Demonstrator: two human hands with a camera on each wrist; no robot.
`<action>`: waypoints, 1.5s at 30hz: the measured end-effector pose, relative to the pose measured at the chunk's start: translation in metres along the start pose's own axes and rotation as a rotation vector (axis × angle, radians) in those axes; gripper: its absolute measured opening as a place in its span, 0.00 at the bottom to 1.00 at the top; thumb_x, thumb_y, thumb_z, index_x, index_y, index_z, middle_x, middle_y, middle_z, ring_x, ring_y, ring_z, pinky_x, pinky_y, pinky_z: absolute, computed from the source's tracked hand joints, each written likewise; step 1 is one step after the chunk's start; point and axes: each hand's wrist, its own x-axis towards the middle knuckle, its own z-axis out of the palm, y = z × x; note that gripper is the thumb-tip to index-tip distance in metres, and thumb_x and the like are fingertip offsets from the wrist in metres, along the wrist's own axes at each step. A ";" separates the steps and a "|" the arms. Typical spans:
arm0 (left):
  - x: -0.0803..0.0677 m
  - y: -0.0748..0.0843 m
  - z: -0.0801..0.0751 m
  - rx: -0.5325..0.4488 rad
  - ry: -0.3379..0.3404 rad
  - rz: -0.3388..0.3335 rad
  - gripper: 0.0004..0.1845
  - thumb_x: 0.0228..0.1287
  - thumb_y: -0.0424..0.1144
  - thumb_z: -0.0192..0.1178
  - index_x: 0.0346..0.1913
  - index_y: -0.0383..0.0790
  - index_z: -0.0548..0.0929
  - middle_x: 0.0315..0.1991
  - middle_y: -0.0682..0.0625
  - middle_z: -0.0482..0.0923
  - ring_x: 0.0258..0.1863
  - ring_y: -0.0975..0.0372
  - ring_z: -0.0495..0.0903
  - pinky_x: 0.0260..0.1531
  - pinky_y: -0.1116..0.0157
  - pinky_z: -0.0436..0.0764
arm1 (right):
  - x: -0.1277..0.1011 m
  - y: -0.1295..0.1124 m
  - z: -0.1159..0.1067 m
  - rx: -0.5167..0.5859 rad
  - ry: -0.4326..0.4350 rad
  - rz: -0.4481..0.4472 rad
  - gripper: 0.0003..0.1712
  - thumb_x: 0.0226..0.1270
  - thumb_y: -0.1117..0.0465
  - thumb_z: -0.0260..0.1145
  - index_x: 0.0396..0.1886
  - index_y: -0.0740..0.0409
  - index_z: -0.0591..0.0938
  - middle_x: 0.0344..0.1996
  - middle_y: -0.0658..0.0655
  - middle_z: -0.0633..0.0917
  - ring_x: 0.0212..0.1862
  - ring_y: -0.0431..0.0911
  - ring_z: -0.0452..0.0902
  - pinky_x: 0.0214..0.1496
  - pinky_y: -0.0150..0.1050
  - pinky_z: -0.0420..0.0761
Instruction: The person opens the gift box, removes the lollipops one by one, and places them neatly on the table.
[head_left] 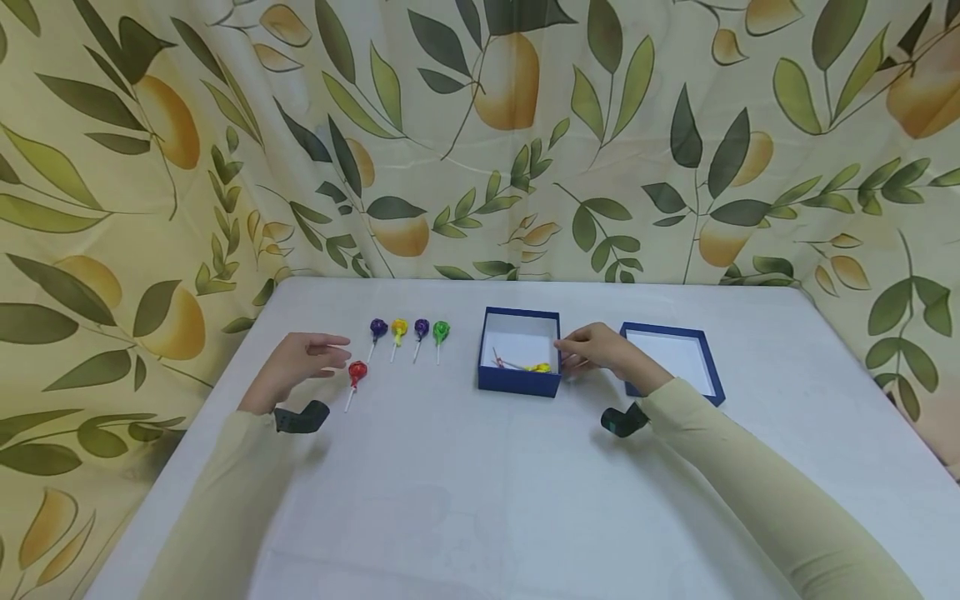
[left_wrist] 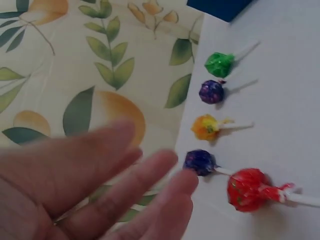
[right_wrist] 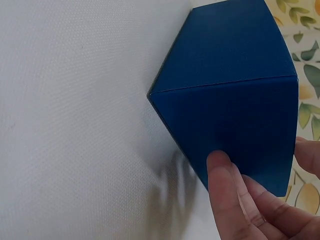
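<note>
Head view: holds the left hand [head_left: 296, 367], fingers relaxed and parted, just left of the red lollipop [head_left: 357, 372], with candy end pointing forward and long axis slanting back leftward along the stick. With the right hand [head_left: 603, 350] angled inward, pinches the upward-opening blue box [head_left: 517, 382], immediately leftward, thumb at the rim.
</note>
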 end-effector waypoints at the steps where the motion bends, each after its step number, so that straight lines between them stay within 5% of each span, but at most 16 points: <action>1: 0.003 0.003 0.000 0.011 -0.013 0.021 0.22 0.66 0.35 0.57 0.60 0.29 0.72 0.53 0.32 0.78 0.50 0.47 0.80 0.49 0.57 0.81 | 0.000 0.000 0.000 -0.002 0.001 0.000 0.27 0.71 0.54 0.55 0.59 0.74 0.71 0.48 0.69 0.81 0.42 0.48 0.82 0.48 0.40 0.83; 16: 0.057 0.080 0.031 0.141 -0.281 0.301 0.18 0.62 0.36 0.61 0.55 0.40 0.80 0.49 0.43 0.83 0.44 0.59 0.81 0.50 0.62 0.79 | -0.001 0.001 -0.001 0.009 -0.003 -0.011 0.27 0.71 0.54 0.56 0.58 0.74 0.72 0.47 0.68 0.82 0.40 0.46 0.82 0.47 0.39 0.83; 22: 0.083 0.114 0.052 0.143 -0.404 0.270 0.19 0.63 0.40 0.61 0.57 0.42 0.79 0.51 0.43 0.82 0.50 0.54 0.80 0.56 0.59 0.77 | -0.001 0.002 -0.002 0.004 0.000 -0.019 0.27 0.71 0.54 0.56 0.57 0.73 0.73 0.47 0.67 0.82 0.39 0.45 0.82 0.47 0.39 0.83; 29: 0.111 0.142 0.082 0.127 -0.513 0.280 0.20 0.63 0.37 0.60 0.58 0.39 0.77 0.49 0.44 0.83 0.45 0.61 0.82 0.53 0.62 0.79 | -0.001 0.004 -0.002 0.027 -0.007 -0.026 0.27 0.71 0.54 0.56 0.57 0.73 0.73 0.47 0.68 0.82 0.40 0.46 0.83 0.47 0.40 0.83; 45: 0.145 0.155 0.140 0.094 -0.692 0.144 0.20 0.67 0.36 0.56 0.60 0.32 0.74 0.52 0.40 0.81 0.46 0.57 0.83 0.50 0.64 0.81 | -0.001 0.001 -0.002 0.017 -0.007 -0.012 0.27 0.70 0.54 0.56 0.56 0.73 0.74 0.45 0.67 0.83 0.38 0.45 0.83 0.48 0.41 0.83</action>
